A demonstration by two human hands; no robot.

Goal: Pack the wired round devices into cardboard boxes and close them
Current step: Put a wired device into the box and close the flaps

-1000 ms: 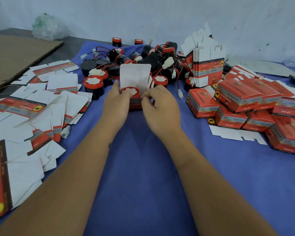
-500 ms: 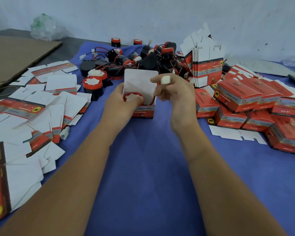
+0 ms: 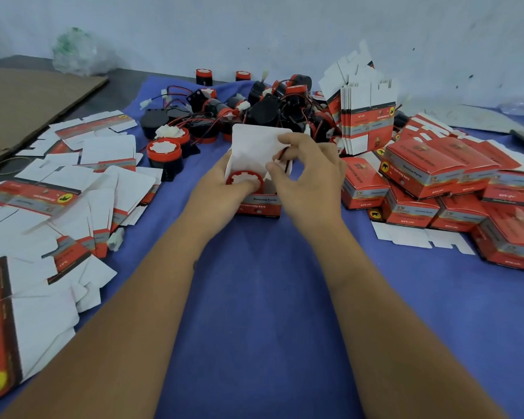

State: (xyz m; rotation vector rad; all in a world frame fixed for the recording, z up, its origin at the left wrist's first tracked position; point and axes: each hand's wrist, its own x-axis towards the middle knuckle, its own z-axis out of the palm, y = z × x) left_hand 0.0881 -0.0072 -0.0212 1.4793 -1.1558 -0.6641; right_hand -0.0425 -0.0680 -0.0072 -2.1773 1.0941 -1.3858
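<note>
two hands at centre: left hand (image 3: 215, 192) grips one open box (image 3: 259, 204) holding one round device (image 3: 244, 178); right hand (image 3: 310, 179) pinches its red-black wire (image 3: 282, 153) above the opening. one device pile (image 3: 263, 107) behind; closed boxes (image 3: 436, 189) right, uncountable.

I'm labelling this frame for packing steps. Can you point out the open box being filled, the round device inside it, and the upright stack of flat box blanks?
Open red-and-white cardboard box (image 3: 259, 205): head view, printed front wall.
Round red-rimmed device (image 3: 243, 179): head view, white top face.
Upright stack of flat blanks (image 3: 368, 128): head view, printed front sheet.
</note>
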